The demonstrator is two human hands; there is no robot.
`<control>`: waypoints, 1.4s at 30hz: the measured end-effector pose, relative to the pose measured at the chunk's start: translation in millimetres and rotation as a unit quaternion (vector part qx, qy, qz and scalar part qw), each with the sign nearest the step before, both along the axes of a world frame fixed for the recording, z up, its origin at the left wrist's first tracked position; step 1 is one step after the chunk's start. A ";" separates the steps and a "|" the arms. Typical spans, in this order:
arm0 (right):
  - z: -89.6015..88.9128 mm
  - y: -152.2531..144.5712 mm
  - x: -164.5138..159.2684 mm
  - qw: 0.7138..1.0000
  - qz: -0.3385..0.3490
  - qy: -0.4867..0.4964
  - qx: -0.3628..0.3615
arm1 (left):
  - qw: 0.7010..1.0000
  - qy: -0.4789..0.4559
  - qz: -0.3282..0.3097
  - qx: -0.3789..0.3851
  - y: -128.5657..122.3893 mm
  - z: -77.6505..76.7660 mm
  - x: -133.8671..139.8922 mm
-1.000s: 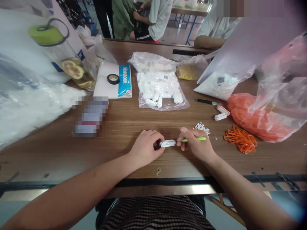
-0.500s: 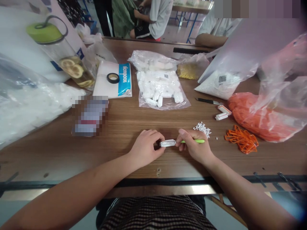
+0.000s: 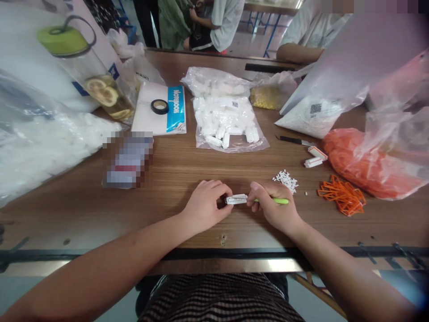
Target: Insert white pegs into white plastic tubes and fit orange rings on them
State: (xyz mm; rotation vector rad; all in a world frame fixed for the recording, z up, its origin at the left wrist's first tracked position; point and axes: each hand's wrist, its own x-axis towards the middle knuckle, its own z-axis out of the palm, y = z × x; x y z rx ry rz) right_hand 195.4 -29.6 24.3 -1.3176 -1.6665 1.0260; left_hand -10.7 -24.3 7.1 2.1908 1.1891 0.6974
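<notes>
My left hand (image 3: 208, 203) pinches one end of a small white plastic connector housing (image 3: 236, 199), which has a row of tiny holes along its side. In my right hand (image 3: 273, 206) is a slim tool with a lime-green handle (image 3: 280, 201). Its thin front end lies along the housing; whether it enters a hole is too small to tell. My right fingertips are close to the housing's right end. Beyond that hand lies a pile of tiny white pieces (image 3: 285, 180). A heap of orange rectangular frames (image 3: 342, 196) rests farther right.
Two white housings with orange edging (image 3: 314, 161) lie near a black-handled knife (image 3: 292, 140). A bag of white housings (image 3: 228, 118), a notebook (image 3: 176, 112) with a tape roll (image 3: 160, 106), a phone (image 3: 128, 161), a bottle (image 3: 97, 85) and a bag of orange parts (image 3: 355, 165) surround the work area.
The whole view has shifted slightly. Both hands keep their grips, and the housing and green-handled tool stay almost in the same place relative to each other.
</notes>
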 end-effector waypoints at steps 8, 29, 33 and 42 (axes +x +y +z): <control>10.8 -1.1 -6.4 0.995 0.018 -0.092 0.029 | 1.000 0.001 0.002 -0.008 0.9 -3.0 0.1; 1.4 -5.8 -6.8 1.000 -0.015 0.020 -0.013 | 1.000 -0.004 0.003 -0.003 0.7 -3.3 -0.5; 1.8 -4.9 -6.2 0.999 -0.018 0.023 -0.013 | 1.000 -0.002 0.001 -0.005 0.5 -2.6 -0.3; 4.8 -5.9 -8.8 1.000 -0.001 -0.018 0.005 | 1.000 0.001 0.004 -0.009 1.0 -0.4 0.5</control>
